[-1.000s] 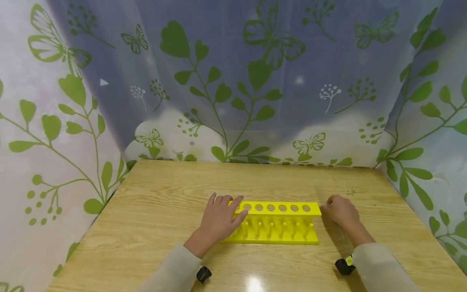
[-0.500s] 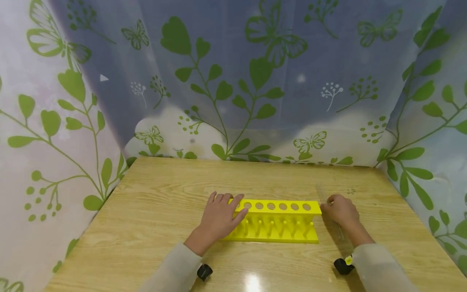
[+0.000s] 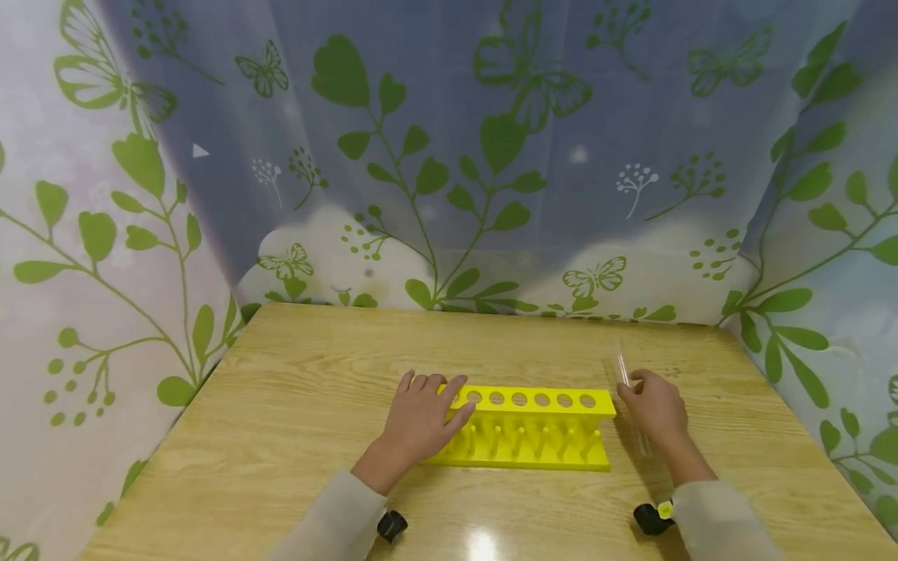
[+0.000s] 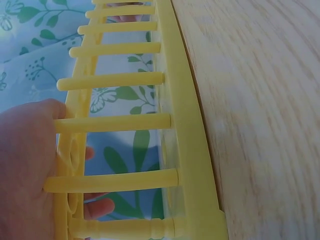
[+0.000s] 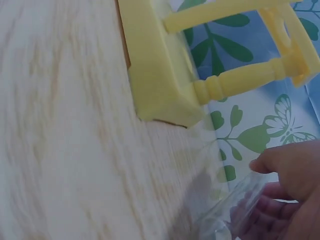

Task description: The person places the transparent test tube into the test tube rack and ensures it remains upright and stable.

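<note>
My left hand [image 3: 419, 421] grips the left end of a yellow test tube rack [image 3: 531, 409]. The left wrist view shows its fingers [image 4: 102, 206] reaching behind the rack's holed top bar, with the rest of the hand in front. The rack stands on the table, a row of round holes above and a row of pegs [image 4: 120, 122] below. Just beyond its right end, my right hand [image 3: 655, 409] pinches a clear test tube [image 3: 622, 366], held slanted. In the right wrist view the tube [image 5: 232, 207] lies under the thumb [image 5: 275, 162], close over the table.
The wooden table [image 3: 337, 343] runs back to a patterned cloth [image 3: 435, 171] with green leaves and butterflies, which also hangs at both sides. A black wrist device [image 3: 652, 518] sits below the right sleeve, another black device [image 3: 392, 526] below the left.
My right hand has turned and shifted slightly, and the test tube in it has moved, its far end showing more clearly and higher. My left hand and the rack stay in place.
</note>
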Demonstrator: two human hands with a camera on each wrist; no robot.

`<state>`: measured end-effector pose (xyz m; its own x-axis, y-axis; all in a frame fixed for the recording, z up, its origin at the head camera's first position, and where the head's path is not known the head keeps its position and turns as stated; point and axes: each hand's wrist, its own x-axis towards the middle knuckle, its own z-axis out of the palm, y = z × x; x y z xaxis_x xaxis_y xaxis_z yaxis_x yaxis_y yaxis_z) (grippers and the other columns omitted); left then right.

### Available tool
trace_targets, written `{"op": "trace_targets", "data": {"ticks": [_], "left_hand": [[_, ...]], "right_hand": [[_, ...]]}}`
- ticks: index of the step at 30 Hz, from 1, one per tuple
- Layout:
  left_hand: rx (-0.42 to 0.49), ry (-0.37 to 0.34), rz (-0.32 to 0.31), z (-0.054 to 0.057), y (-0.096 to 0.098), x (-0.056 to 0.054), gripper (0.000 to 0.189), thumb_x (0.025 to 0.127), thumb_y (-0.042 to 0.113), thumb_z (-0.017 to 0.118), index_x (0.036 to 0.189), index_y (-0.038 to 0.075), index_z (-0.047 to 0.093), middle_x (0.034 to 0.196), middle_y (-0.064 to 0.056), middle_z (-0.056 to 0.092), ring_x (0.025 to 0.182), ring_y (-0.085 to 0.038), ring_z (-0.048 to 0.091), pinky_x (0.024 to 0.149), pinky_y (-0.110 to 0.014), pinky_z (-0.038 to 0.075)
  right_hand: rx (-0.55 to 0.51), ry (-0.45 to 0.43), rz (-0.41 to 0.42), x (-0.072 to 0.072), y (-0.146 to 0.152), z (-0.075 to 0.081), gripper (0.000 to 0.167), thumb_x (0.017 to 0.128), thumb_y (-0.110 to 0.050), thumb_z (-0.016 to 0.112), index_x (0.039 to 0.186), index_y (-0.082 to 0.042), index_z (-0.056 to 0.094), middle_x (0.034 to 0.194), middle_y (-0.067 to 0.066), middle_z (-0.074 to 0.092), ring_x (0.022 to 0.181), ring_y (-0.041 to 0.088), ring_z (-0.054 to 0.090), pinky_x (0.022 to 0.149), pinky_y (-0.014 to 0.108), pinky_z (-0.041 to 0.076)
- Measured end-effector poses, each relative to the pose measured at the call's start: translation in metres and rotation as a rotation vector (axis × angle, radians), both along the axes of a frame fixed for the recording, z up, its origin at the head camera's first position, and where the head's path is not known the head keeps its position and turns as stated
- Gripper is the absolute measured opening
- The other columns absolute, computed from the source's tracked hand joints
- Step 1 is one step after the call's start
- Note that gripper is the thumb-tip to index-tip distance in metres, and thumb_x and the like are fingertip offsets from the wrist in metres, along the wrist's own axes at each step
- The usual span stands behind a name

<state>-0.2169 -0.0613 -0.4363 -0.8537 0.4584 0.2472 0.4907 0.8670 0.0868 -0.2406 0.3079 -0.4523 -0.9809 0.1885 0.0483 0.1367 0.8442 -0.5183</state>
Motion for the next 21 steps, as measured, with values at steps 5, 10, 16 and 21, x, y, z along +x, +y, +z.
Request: {"op": "trace_targets", "data": {"ticks": [5,10,16,21], "left_hand": [[0.004,0.000,0.001,-0.001,-0.001,0.001,0.052,0.101,0.052,0.041,0.142,0.023,0.048,0.124,-0.008,0.057,0.115,-0.031,0.053,0.110,-0.055,0.028],[0.000,0.000,0.001,-0.002,-0.001,0.000,0.052,0.100,0.053,0.040,0.142,0.023,0.048,0.124,-0.008,0.057,0.116,-0.030,0.053,0.110,-0.055,0.028],[0.010,0.006,-0.005,-0.003,-0.001,0.000,0.052,0.100,0.052,0.041,0.142,0.022,0.048,0.124,-0.008,0.058,0.115,-0.031,0.053,0.110,-0.055,0.028],[0.013,0.027,-0.009,-0.004,0.000,-0.002,0.051,0.100,0.052,0.042,0.141,0.022,0.049,0.123,-0.008,0.058,0.114,-0.031,0.054,0.109,-0.055,0.029]], "right_hand": [[-0.031,0.117,-0.023,0.003,-0.004,-0.003,0.047,0.096,-0.028,0.056,0.126,0.008,0.055,0.103,0.023,0.066,0.079,0.031,0.064,0.056,0.035,0.049],[-0.046,0.233,-0.040,0.005,-0.007,-0.006,0.042,0.096,-0.026,0.059,0.123,0.006,0.058,0.098,0.021,0.066,0.081,0.034,0.064,0.054,0.032,0.047],[-0.078,0.371,-0.075,0.006,-0.012,-0.005,0.038,0.096,-0.024,0.060,0.122,0.003,0.061,0.095,0.018,0.067,0.081,0.033,0.064,0.058,0.035,0.049],[-0.107,0.509,-0.112,0.008,-0.020,0.001,0.036,0.094,-0.020,0.062,0.122,0.003,0.062,0.094,0.017,0.067,0.079,0.032,0.064,0.067,0.040,0.049]]}}
